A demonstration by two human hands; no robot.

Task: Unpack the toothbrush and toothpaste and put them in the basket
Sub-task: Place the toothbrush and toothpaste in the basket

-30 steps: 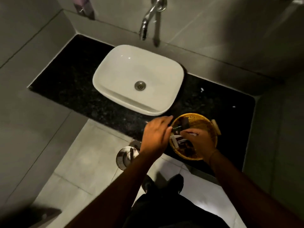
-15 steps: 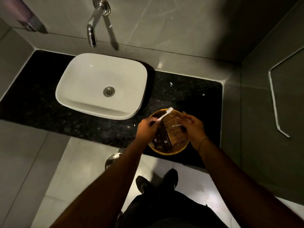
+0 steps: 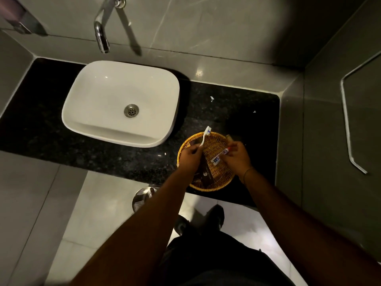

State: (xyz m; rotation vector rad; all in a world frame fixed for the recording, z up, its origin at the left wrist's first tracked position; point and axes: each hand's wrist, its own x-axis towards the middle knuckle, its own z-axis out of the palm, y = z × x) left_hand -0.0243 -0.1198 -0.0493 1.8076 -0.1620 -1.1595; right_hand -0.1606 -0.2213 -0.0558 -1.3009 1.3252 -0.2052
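Note:
A round wicker basket (image 3: 218,139) stands on the black counter, right of the sink. My left hand (image 3: 190,158) is over its left side, shut on a white toothbrush (image 3: 205,136) whose bristled head points up and away, and on a dark brown packet (image 3: 205,174) that hangs below the fist. My right hand (image 3: 237,156) is over the basket's right side and pinches a small white toothpaste tube (image 3: 219,157) by its red cap end. The tube slants down to the left above the basket's weave.
A white basin (image 3: 107,96) sits on the black counter (image 3: 103,159) under a chrome tap (image 3: 102,32). A small brown object (image 3: 228,137) lies at the basket's far rim. A steel bin (image 3: 142,197) stands on the floor below. A tiled wall closes the right side.
The camera has swung so the sink sits left of centre. The toothbrush has come out and up in my left hand, and the toothpaste tube now shows in my right hand.

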